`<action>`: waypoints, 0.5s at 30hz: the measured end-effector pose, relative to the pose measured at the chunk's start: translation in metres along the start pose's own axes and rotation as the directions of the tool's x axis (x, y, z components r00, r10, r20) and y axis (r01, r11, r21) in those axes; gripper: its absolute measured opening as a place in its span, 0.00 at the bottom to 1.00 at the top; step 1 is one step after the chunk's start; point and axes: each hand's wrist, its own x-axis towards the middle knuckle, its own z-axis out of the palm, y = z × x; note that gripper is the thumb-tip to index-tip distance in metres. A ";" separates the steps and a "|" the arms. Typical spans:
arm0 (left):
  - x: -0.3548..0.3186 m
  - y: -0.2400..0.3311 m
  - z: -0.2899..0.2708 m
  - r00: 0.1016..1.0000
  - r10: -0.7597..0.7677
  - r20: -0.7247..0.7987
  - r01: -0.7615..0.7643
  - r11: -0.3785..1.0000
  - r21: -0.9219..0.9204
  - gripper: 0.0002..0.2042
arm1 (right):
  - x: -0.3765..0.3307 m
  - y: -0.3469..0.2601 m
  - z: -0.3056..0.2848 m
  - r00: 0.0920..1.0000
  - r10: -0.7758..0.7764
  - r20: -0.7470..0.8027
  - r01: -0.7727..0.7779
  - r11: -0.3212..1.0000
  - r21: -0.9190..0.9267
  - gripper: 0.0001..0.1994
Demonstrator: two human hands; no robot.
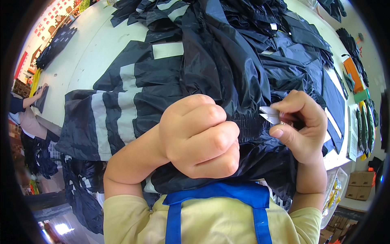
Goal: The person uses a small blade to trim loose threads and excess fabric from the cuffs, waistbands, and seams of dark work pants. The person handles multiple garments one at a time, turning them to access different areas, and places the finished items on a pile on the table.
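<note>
Now, left hand (199, 136): fist clenched tight on the dark garment (227, 69), gathering its cloth just left of the elastic band (252, 127).
Right hand (302, 126): thumb and fingers (290, 106) pinched narrow on a small white tag (270, 114) at the band's right end.
Garment: bunched under both hands, grey stripes (122, 110) left of my fist, spread on the white table (87, 53).
Arms: both wrists bent inward, close to my chest.
</note>
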 end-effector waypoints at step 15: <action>-0.001 0.000 0.001 1.000 0.014 0.014 -0.014 1.000 0.000 0.12 | 0.005 0.002 -0.005 0.997 0.003 0.083 -0.003 1.000 -0.010 0.14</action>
